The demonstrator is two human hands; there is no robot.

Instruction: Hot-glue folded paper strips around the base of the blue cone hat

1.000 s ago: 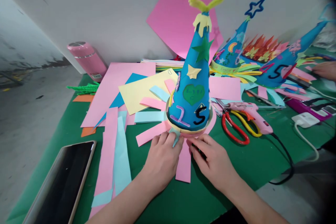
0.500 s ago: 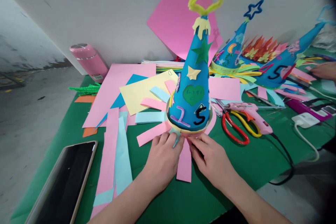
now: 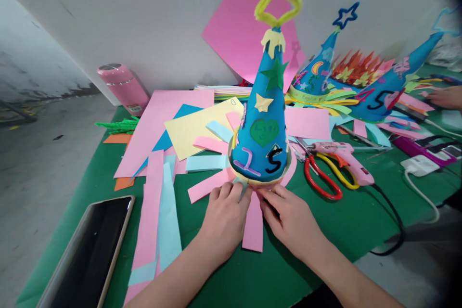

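Observation:
A blue cone party hat (image 3: 249, 130) stands before me, decorated with stars, a green heart and the figures 1 and 5. A yellow pipe-cleaner star (image 3: 267, 7) tops it. Pink and light blue paper strips fan out from its base. My left hand (image 3: 225, 219) is closed at the front rim, a light blue paper strip (image 3: 240, 187) between its fingers. Beside it, my right hand (image 3: 288, 216) pinches the upper end of a pink paper strip (image 3: 253, 228) against the rim. My fingertips partly hide both strips where they meet the hat.
Right of the hat lie red-and-yellow-handled scissors (image 3: 321, 178) and a pink glue gun (image 3: 344, 156) with a trailing cord. More decorated hats (image 3: 317, 70) stand behind. A phone (image 3: 86, 250), loose strips (image 3: 149, 211) and a pink bottle (image 3: 122, 86) are leftward. Another person's hand (image 3: 445, 97) shows far right.
The hat's top and its yellow star have tipped slightly left and lower in view. Both my hands keep almost the same place at the rim.

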